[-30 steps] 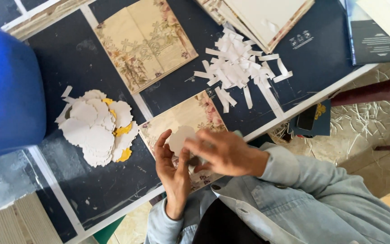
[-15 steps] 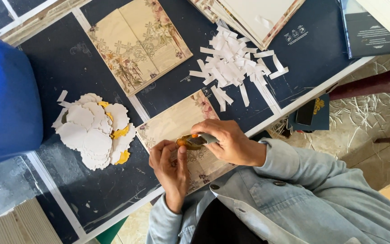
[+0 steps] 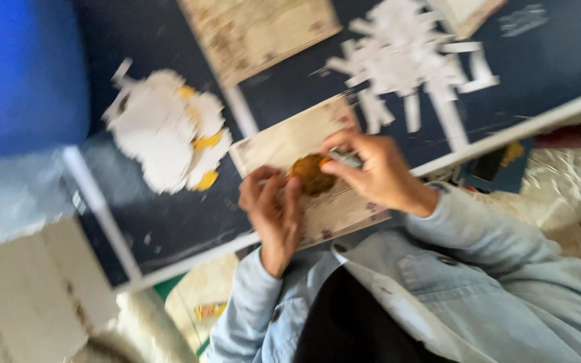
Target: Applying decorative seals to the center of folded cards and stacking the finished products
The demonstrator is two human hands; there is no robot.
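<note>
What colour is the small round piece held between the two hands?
Brownish yellow, an ochre tone; the round piece shows, blurred, in the head view.

Tabletop layout

A printed sheet (image 3: 284,144) lies on the tabletop (image 3: 169,222); a pile of round cutouts (image 3: 163,134) lies left, paper strips (image 3: 405,60) behind.

A second ago both hands pressed white paper; now they hold a brownish-yellow round piece (image 3: 311,173).
</note>
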